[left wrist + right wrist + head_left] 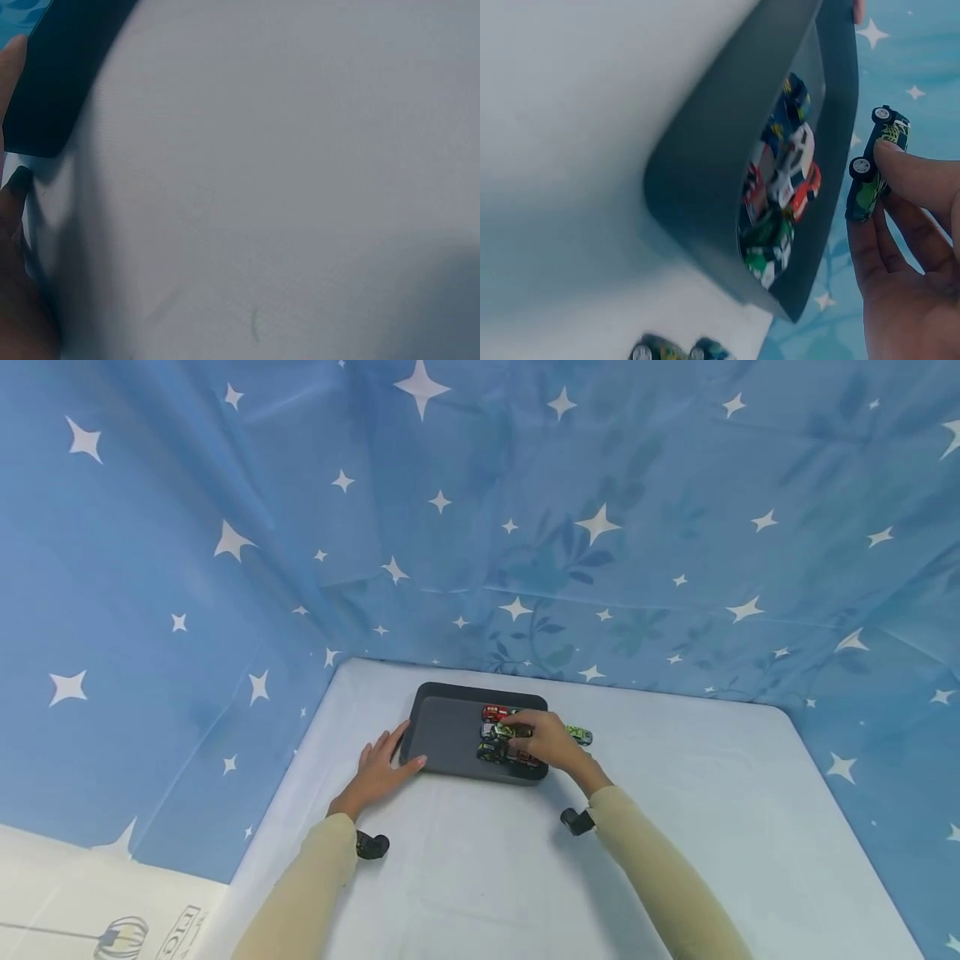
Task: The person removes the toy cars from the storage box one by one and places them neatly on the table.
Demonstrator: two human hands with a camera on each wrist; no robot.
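My right hand [551, 743] pinches a dark green toy car [877, 165] between thumb and fingers, above the right end of a grey tray [450, 735]. Several toy cars lie inside that end, among them a red car [495, 713], a dark car [491, 752] and a white-and-orange one [795, 165]. Fingers spread, my left hand [378, 772] rests against the tray's left front corner. The left wrist view catches only part of this hand [22, 285] beside the dark tray wall [64, 75]. In the head view my right hand partly covers the cars.
Just right of the tray, a green toy car [579, 735] lies on the white table [675, 827]. Two cars show at the bottom of the right wrist view, one greenish [658, 349]. A blue star-patterned curtain [480, 552] stands behind the table.
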